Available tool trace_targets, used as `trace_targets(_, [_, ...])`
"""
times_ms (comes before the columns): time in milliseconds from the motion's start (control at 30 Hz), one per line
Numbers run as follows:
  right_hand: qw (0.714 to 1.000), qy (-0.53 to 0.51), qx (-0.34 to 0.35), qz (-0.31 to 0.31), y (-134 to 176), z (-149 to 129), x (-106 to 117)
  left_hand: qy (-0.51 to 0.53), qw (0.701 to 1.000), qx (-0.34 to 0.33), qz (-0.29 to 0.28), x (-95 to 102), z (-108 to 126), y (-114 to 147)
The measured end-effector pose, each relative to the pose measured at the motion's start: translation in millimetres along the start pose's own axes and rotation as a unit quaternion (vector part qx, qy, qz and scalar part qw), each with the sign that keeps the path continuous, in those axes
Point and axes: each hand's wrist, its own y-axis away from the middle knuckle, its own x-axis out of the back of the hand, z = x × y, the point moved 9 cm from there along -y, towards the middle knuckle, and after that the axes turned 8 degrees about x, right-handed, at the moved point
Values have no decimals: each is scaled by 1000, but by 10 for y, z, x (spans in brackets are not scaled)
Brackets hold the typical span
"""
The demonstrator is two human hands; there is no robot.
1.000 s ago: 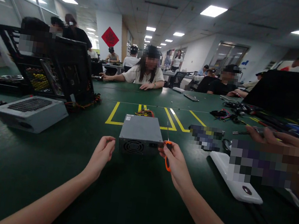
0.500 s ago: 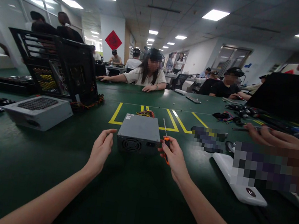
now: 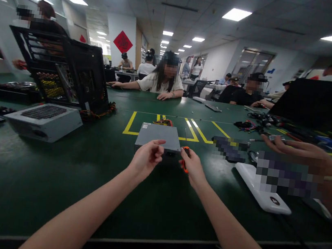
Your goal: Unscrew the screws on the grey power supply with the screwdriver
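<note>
A grey metal power supply unit [image 3: 161, 134] lies on the green table in front of me, a white label on its top. My left hand [image 3: 148, 157] is before its front face and covers the fan grille. Its index finger stretches out to the right while the other fingers bend loosely, with nothing visible in them. At the unit's right front corner, my right hand [image 3: 192, 165] is closed around the orange-and-black handle of a screwdriver [image 3: 184, 165]. The thin shaft points up and away. Behind the unit, yellow and red cables [image 3: 164, 121] stick out.
On the left stand a second power supply [image 3: 45, 122] and an open black computer case [image 3: 65, 71]. To the right are a white power bank [image 3: 259, 187], a black monitor [image 3: 319, 107] and another person's hand [image 3: 300, 156] with a tool. Across the table sits a person [image 3: 162, 80].
My left hand has moved right, from beside the power supply to before its front. My right hand keeps the screwdriver at the right corner. The view has shifted slightly.
</note>
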Motion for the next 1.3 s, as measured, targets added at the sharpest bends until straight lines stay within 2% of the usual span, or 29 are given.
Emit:
trace_targets(67, [1000, 9, 6, 14, 112, -76, 75, 31, 997, 62, -21, -20, -173, 57])
trace_targets(133, [998, 36, 47, 27, 329, -238, 148, 52, 993, 104, -31, 11, -293, 111])
trace_targets(200, [995, 57, 83, 5, 631, -374, 128, 66, 990, 122, -27, 79, -351, 127])
trace_targets(300, [996, 32, 48, -64, 1111, -315, -35, 74, 990, 117, -37, 125, -344, 100])
trace_targets(367, [996, -2, 19, -82, 1361, -217, -128, 68, 991, 104, -52, 106, -305, 89])
trace_targets(467, [994, -44, -22, -95, 1575, -78, -232, 54, 993, 87, -58, 78, -251, 102])
trace_targets(700, [990, -84, -63, -99, 1658, -54, -307, 63, 994, 61, -60, 63, -182, 117])
trace_targets(1033, [990, -85, -55, -99, 1627, -45, -343, 63, 993, 63, -80, 38, -198, 141])
trace_targets(1300, [988, -102, -70, -94, 1641, -49, -341, 61, 994, 57, -68, 49, -214, 132])
